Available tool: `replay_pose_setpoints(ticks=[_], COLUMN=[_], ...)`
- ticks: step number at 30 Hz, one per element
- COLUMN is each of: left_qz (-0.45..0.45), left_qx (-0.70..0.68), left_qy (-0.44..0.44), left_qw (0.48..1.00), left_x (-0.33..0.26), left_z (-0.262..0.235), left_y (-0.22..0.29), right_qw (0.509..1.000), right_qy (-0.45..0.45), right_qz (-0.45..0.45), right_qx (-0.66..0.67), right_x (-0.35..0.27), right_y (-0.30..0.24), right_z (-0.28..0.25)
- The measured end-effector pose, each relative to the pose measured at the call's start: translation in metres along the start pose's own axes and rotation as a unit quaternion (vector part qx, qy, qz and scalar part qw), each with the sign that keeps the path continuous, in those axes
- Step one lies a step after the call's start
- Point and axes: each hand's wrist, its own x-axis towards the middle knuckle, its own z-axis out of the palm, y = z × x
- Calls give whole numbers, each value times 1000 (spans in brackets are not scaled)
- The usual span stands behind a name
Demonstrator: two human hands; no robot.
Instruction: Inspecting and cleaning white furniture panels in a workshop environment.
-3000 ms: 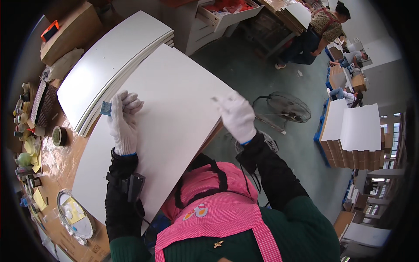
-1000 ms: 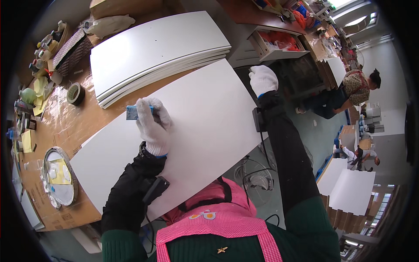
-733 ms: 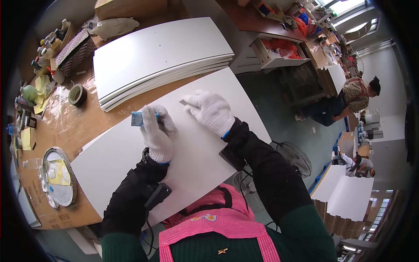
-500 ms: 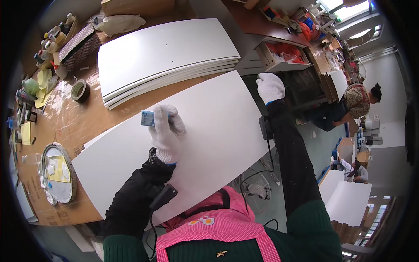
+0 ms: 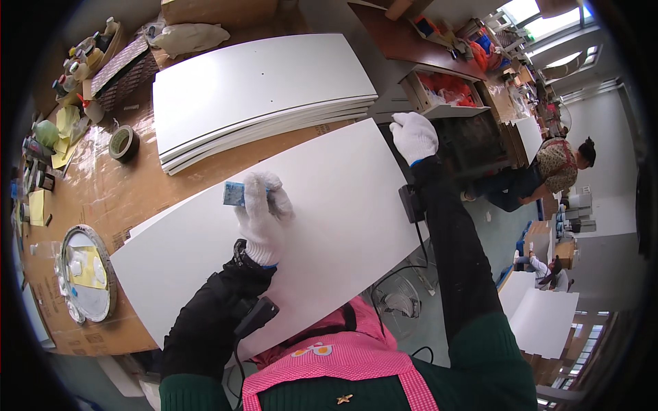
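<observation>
Centrally, grips a blue block [image 5: 234, 194] in the white-gloved left hand [image 5: 264, 209], with fingers folded around it and one end jutting out toward the left. Poises that hand over a white panel [image 5: 336, 198]; cannot tell whether touching. Holds the white-gloved right hand [image 5: 415, 135] near the panel's far right corner, fingers bent in; cannot tell whether empty or holding something small.

Beneath both, shows the panel lying aslant on a brown table [image 5: 75, 202], near side reaching past the table's edge to a pink apron [image 5: 336, 356].

Farther out, includes a stack of white panels [image 5: 253, 82] just beyond, marked on top with small dark holes; to the left, a roll of tape [image 5: 134, 147] and, closer in, a round lid [image 5: 94, 303] bearing yellow paper [image 5: 88, 275]. At upper left, presents a group of bottles [image 5: 82, 58]. At upper right, displays a pulled-out drawer [image 5: 456, 111] of orange-red material and, beyond, a person in a patterned top [image 5: 555, 164].
</observation>
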Motion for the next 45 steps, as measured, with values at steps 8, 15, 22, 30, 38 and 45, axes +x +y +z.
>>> replay_pose_setpoints(ticks=[8, 15, 22, 30, 38, 45], left_qz=[-11, -9, 2, 9, -16, -5], left_qx=[-21, 3, -14, -16, 2, 26], left_qy=[20, 3, 5, 5, 17, -16], left_qw=[1000, 1000, 1000, 1000, 1000, 1000], left_x=[-1, 0, 0, 1, 1, -4], left_z=[-10, -5, -11, -6, -20, 2], left_y=[-1, -3, -3, -6, -7, 1], right_qw=[948, 999, 932, 999, 918, 999], right_qy=[-70, 0, -64, 3, -68, -32], right_qz=[-145, -9, -178, -3, -225, -13], right_qx=[276, 52, 309, -41, 318, -15], right_x=[-48, 11, -49, 12, -50, 8], right_y=[-145, -6, -161, -15, -170, 18], right_z=[-15, -3, -19, -4, -22, -4])
